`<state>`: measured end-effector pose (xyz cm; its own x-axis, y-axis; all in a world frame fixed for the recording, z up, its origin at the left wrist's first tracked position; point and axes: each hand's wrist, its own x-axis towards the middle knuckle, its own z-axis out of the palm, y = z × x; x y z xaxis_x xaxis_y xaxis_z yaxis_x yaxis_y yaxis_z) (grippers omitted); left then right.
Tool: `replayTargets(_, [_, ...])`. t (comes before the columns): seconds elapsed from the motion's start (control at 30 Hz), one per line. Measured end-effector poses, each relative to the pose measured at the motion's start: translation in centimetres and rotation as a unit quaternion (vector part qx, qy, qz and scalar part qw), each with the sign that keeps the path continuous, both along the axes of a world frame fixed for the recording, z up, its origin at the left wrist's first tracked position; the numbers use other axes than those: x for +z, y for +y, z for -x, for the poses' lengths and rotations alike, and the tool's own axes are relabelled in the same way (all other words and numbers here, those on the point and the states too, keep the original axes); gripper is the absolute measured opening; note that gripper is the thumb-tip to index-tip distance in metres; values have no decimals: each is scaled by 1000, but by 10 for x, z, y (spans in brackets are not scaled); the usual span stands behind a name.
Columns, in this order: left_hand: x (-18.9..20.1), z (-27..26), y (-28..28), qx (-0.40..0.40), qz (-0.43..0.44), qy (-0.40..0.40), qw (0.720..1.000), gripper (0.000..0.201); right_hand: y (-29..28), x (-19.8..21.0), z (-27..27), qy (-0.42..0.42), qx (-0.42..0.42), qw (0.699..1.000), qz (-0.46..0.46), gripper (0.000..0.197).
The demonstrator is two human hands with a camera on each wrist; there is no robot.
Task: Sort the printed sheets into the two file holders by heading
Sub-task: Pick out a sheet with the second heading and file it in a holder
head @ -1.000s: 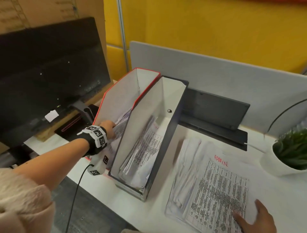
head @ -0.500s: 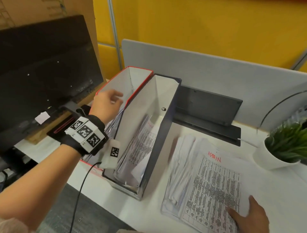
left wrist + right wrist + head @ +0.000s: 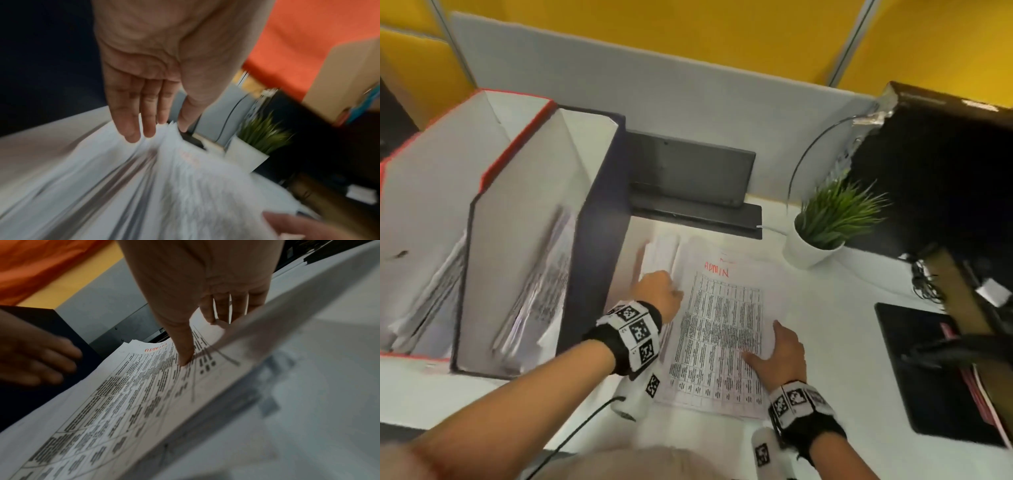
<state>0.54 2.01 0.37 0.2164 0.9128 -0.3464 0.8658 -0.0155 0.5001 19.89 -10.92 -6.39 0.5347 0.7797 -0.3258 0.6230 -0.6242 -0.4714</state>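
A stack of printed sheets [image 3: 722, 329] lies on the white desk, and its top sheet is headed ADMIN [image 3: 716, 270] in red. My left hand [image 3: 664, 291] hovers over the stack's left side with straight fingers [image 3: 131, 129], holding nothing. My right hand [image 3: 767, 346] pinches the top sheet's right edge: the thumb [image 3: 185, 358] presses on the print while the fingers sit behind the raised edge. On the left stand the red-edged file holder [image 3: 517, 137] and the dark blue file holder [image 3: 599, 222]. Both contain sheets.
A potted plant [image 3: 822, 233] stands right of the stack, and a dark stand [image 3: 688, 181] sits behind it against the grey partition [image 3: 688, 96]. A black monitor [image 3: 945, 171] and a black mat [image 3: 935, 370] occupy the right side.
My left hand left the red-edged holder and came right to the stack. My right hand slid further onto the top sheet and lifted its edge. The view swung right.
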Motion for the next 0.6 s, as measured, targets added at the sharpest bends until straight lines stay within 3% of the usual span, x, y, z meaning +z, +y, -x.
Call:
replayTargets(0.1, [-30,-1,1,18,39,-5,999,28,-3,0,1,-12,28,999,27,95])
replayTargets(0.23, [-35,-4,1,31,-34,-40,998,35,-4,1,2,-38,48,997,52,93])
replayTargets(0.37, [-34,-7,3,-5,-51,-28,998,31,-1,3,2,-96,72,993,21,89])
replayTargets(0.5, [-34,0,-1,-42,-108,-18,993,28,6,1,0,16,79,997,-5,89])
replayTargets(0.6, [-36,3,-7,-33,-157,-152,975,16,10,1,-6,119,8,992,-36,102])
